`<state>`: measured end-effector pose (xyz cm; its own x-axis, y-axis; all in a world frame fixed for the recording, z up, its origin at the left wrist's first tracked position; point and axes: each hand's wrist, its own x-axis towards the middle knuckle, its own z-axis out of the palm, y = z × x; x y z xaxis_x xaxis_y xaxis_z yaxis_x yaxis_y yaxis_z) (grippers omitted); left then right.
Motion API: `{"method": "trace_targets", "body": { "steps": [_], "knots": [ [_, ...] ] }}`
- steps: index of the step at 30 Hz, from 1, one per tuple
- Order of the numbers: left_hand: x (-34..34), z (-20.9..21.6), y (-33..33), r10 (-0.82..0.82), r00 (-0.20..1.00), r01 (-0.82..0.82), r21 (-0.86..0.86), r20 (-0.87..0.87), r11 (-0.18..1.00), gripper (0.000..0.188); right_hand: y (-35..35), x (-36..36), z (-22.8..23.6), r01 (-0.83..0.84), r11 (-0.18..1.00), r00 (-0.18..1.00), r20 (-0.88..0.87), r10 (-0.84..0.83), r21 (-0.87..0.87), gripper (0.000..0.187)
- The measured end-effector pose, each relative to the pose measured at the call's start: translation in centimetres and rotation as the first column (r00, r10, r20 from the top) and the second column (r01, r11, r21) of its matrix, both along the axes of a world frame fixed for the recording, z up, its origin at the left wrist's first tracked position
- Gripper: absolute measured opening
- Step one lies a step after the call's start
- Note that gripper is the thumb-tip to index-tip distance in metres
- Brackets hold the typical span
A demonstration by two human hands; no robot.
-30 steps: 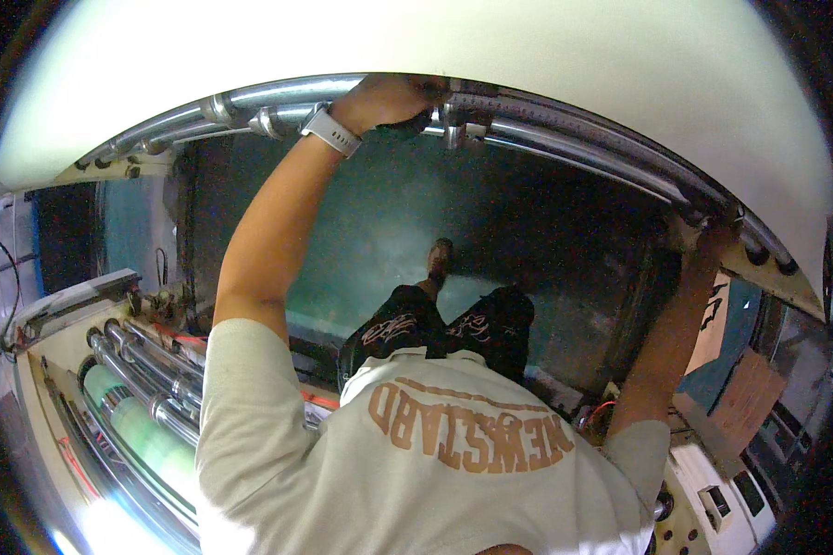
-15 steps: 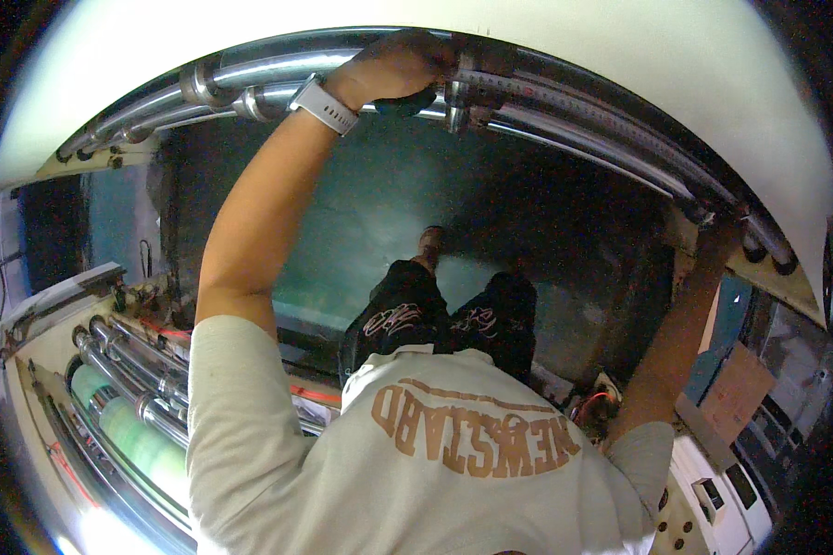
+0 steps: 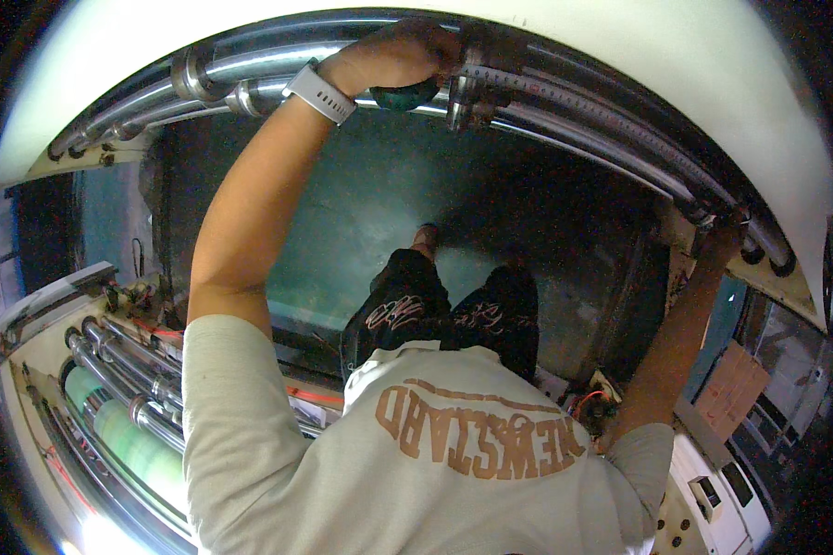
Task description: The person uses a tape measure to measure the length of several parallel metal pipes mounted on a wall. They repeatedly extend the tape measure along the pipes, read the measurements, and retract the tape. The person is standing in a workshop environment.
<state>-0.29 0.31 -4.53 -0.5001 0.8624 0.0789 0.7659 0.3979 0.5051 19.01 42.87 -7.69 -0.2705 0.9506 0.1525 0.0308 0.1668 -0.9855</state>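
My left hand (image 3: 393,60), with a pale watch band on its wrist, is closed at the metal rollers at the far side. Under its fingers shows the rounded dark-green case of a tape measure (image 3: 405,96). The marked blade (image 3: 583,104) runs out to the right along the chrome roller (image 3: 574,143), past a metal collar (image 3: 463,102). Dim at the far right, my right hand (image 3: 727,229) is closed where the blade ends, near the roller ends. Its fingertips are mostly in shadow.
White machine housing (image 3: 157,46) curves above the rollers. Behind my left arm stands another machine part with a green roller (image 3: 139,430) and chrome shafts (image 3: 157,416). Brown cardboard (image 3: 731,379) and a white panel (image 3: 713,490) are at right. Dark floor (image 3: 342,185) lies below.
My left hand has turned and lifted slightly, showing more of the green case and of the blade beside it. My right hand stays at the far right end. The view has shifted a little.
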Motion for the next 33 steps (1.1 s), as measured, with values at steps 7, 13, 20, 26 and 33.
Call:
{"method": "trace_targets", "body": {
  "steps": [7, 13, 20, 26, 33],
  "knots": [
    [-1.3, -0.3, -0.8, -0.143, 0.989, 0.143, -0.01, 0.042, 0.99, 0.018, 3.1, 4.8, 0.3, -0.608, 0.794, 0.784, -0.157, 0.601, 0.006, 0.035],
    [-1.0, -0.7, -0.4, -0.044, 0.959, 0.029, 0.058, 0.281, 0.998, 0.016, 7.4, 3.5, -3.2, -0.285, 0.654, 0.769, 0.574, -0.281, 0.701, 0.033],
    [-1.2, -0.4, -0.8, -0.109, 0.97, 0.103, 0.041, 0.217, 0.994, 0.018, 6.7, 2.5, -2.7, -0.171, 0.814, 0.767, 0.594, -0.244, 0.555, 0.032],
    [-1.2, -1.2, -1.2, -0.097, 0.966, 0.084, 0.062, 0.24, 0.995, 0.021, 9.8, 3.8, -3.7, -0.275, 0.797, 0.682, 0.693, -0.232, 0.538, 0.042],
    [-2.6, -2.3, -1.4, -0.153, 0.987, 0.153, -0.002, 0.053, 0.988, 0.025, 12.0, 4.5, -4.7, -0.343, 0.796, 0.585, 0.776, -0.235, 0.499, 0.056]
  ]
}}
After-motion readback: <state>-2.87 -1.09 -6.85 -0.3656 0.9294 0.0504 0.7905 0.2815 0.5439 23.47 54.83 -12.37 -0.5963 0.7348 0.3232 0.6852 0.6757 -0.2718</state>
